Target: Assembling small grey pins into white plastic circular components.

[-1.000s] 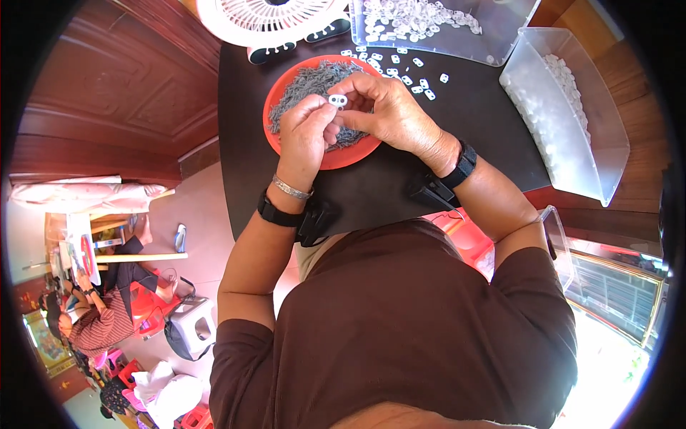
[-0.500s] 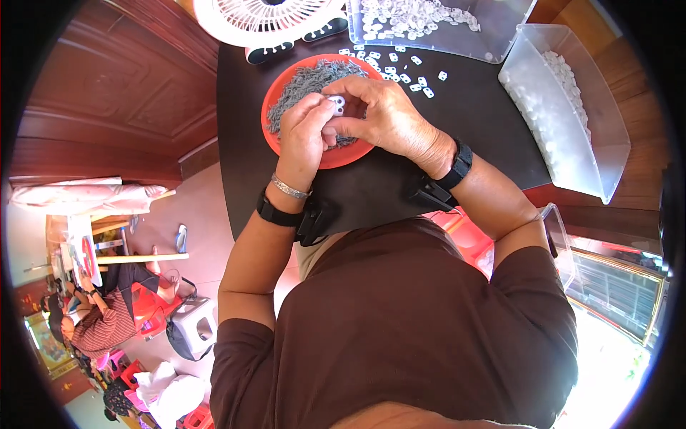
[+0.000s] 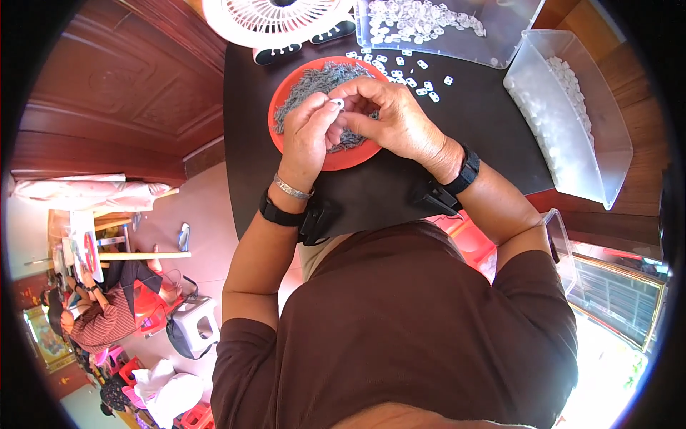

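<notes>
The big dark table [image 3: 400, 193] carries everything. A long clear bin [image 3: 572, 121] with small white bits inside sits along the table's right edge. Another clear tray [image 3: 500, 36] full of white pieces sits at the far edge of the table. A white fan [image 3: 275, 18] lies at the far left corner.

A round red plate [image 3: 336, 159] sits near the left edge of the table, and a heap of small grey bits [image 3: 314, 82] lies on it. Some loose white pieces [image 3: 407, 71] are scattered on the table between the plate and the far tray.

The two hands are together over the red plate. The left hand [image 3: 309, 139] has a silver bangle and a black band on the wrist. The right hand [image 3: 400, 121] has a black band too. The fingertips of both hands meet and pinch one small white piece [image 3: 337, 104]. That piece is held up in the air, just above the grey heap, over the far half of the plate.
</notes>
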The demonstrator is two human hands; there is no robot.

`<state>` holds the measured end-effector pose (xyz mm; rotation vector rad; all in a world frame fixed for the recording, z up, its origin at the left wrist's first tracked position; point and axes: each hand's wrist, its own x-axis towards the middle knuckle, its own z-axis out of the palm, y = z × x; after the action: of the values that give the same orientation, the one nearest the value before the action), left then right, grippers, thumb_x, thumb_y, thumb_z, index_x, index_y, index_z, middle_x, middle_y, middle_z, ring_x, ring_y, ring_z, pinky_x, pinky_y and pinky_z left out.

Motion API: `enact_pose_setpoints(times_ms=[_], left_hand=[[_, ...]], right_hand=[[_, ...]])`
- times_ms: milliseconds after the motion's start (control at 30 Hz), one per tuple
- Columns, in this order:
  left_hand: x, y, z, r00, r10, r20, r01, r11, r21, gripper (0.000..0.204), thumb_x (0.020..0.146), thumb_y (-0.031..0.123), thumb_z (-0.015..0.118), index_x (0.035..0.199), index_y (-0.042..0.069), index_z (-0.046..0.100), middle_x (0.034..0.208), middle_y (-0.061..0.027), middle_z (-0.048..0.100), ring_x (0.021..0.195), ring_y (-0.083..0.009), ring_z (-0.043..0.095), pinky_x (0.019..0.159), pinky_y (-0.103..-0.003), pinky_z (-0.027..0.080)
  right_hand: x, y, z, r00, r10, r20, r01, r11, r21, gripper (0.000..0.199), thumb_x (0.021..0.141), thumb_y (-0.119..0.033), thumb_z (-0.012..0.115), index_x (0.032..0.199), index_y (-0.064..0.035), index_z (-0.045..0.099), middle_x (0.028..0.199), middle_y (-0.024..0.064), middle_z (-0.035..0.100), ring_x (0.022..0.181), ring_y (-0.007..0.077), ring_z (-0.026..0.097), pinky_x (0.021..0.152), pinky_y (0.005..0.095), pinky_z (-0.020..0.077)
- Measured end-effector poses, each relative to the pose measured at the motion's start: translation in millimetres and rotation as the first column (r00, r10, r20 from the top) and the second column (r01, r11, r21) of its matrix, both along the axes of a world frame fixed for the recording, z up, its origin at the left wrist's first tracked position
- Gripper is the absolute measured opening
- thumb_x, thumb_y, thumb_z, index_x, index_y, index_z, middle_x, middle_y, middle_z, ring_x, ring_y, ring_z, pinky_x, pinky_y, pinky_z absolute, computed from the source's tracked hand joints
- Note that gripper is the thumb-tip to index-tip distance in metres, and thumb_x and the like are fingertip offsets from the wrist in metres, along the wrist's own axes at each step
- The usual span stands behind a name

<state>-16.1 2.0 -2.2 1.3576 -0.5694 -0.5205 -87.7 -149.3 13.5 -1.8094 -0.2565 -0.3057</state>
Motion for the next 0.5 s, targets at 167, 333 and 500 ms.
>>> enact_pose_setpoints(times_ms=[167,333,500], left_hand=[[0.3,-0.9,2.2,0.998,0.016,0.063,-0.019,0.999,0.049,0.022,0.091,0.019,0.046,0.084,0.001,0.057,0.063,-0.0029,0.054,0.052,-0.0078,0.049,0.047,-0.019,0.036],[3.2,1.6,0.9,0.994,-0.019,0.110,0.011,0.997,0.071,0.024,0.091,0.020,0.045,0.086,0.000,0.057,0.064,-0.0036,0.054,0.053,-0.0089,0.049,0.047,-0.020,0.037],[2.5,4.0,3.6,0.992,-0.034,0.118,0.025,0.997,0.079,0.025,0.091,0.021,0.045,0.086,0.000,0.057,0.064,-0.0041,0.055,0.053,-0.0091,0.049,0.047,-0.021,0.037]], right_hand=[[3.2,2.1,-8.6,0.999,-0.043,0.015,0.042,0.995,0.085,0.018,0.084,0.001,0.059,0.103,0.0003,0.058,0.080,0.0051,0.065,0.077,0.0093,0.062,0.071,0.0243,0.0506],[3.2,-1.5,-7.0,0.999,0.015,-0.039,-0.007,0.978,0.207,0.021,0.087,0.000,0.059,0.108,-0.0007,0.059,0.086,0.0018,0.064,0.083,0.0061,0.059,0.076,0.0227,0.0487],[1.9,-2.7,-1.2,0.994,0.097,-0.057,-0.084,0.975,0.207,0.021,0.088,0.000,0.057,0.109,-0.0003,0.059,0.091,0.0034,0.066,0.085,0.0066,0.059,0.078,0.0232,0.0484]])
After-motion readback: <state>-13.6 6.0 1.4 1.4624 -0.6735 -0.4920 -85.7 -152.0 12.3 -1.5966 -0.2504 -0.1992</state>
